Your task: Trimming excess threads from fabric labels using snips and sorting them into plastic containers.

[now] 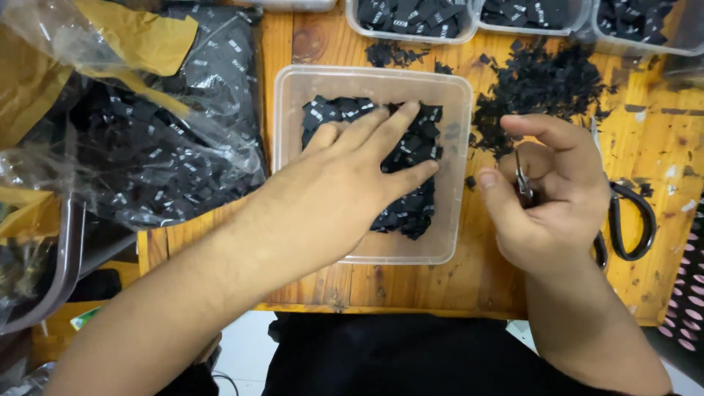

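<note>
Pressing left hand (352, 176) flat, fingers spread, on labels (411, 213) in tub (293, 147); right hand (546, 198) pinching snips (522, 180). Next: likely gather labels.

Two hands show: the left hand (352, 176) and the right hand (550, 198). Four clear tubs are in view: one tub (293, 103) mid-bench and three tubs (359, 28) along the far edge, with the rim of a fifth thing at the far left too cut off to tell. One pair of scissors (631, 220) lies by the right edge. One plastic bag (169, 147) sits at the left. One loose heap of scraps (543, 84) lies on the bench. The black labels (411, 209) are too many to count.
</note>
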